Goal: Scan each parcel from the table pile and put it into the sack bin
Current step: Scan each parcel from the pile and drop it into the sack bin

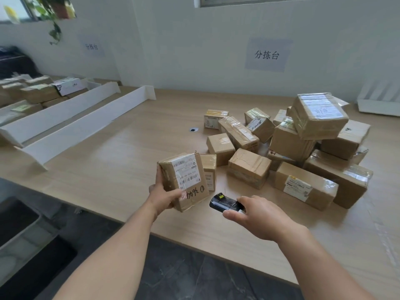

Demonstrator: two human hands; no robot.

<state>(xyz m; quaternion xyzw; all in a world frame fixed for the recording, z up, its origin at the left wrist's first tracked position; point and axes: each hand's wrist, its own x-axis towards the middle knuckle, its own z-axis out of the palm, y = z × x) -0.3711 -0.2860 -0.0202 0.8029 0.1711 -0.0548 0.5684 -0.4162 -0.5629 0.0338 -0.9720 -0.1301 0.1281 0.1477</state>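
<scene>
My left hand (162,194) grips a taped cardboard parcel (184,180) from its left side, tilted so its white barcode label faces up. My right hand (257,217) holds a black handheld scanner (224,203) just right of the parcel, its front end pointing toward the label. Behind both, a pile of brown parcels (287,146) lies on the wooden table (112,169). At the lower left, beside the table edge, is a grey bin (21,232) with a dark inside.
White divider boards (82,124) form lanes on the table's left, with more parcels (36,92) behind them. A white rack (378,102) stands at the back right. A cable hole (193,129) sits mid-table. A sign (267,54) hangs on the wall.
</scene>
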